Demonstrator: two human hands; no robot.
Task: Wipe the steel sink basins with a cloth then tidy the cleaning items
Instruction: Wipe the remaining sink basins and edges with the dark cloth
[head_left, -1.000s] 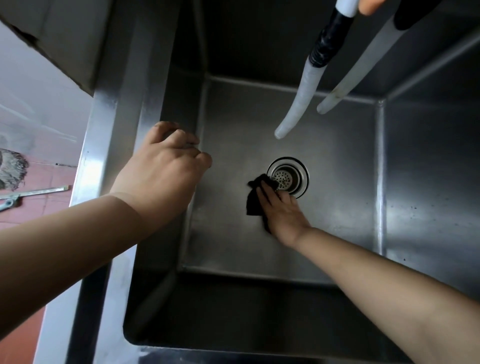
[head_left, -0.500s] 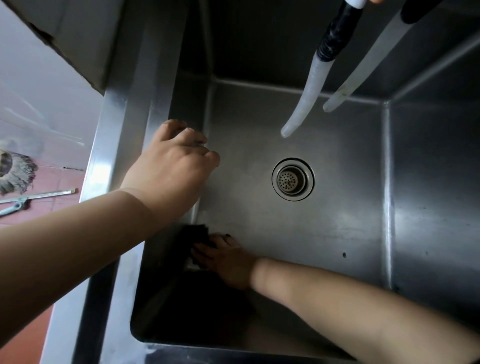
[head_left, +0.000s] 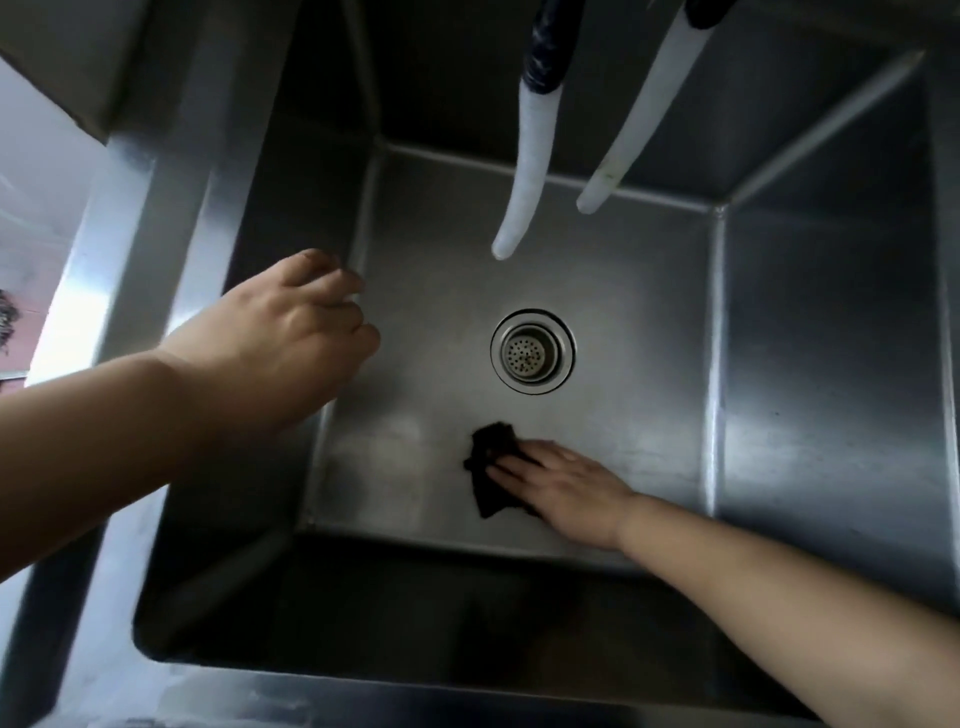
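I look down into a deep steel sink basin (head_left: 810, 374) with a round drain strainer (head_left: 532, 353) in its floor. A small black cloth (head_left: 491, 467) lies on the basin floor just below the drain. My right hand (head_left: 563, 486) presses flat on the cloth with straight fingers, reaching in from the lower right. My left hand (head_left: 280, 338) hovers over the basin's left wall near the rim, its fingers loosely curled and holding nothing.
Two white hoses hang into the basin from above, the left hose (head_left: 527, 171) with a black collar and the right hose (head_left: 634, 119) beside it. A wide steel ledge (head_left: 130, 218) borders the left side. Pink floor tiles show at far left.
My right hand slid the cloth from the drain to the near left corner, then back right to below the drain. My left hand stayed by the left wall.
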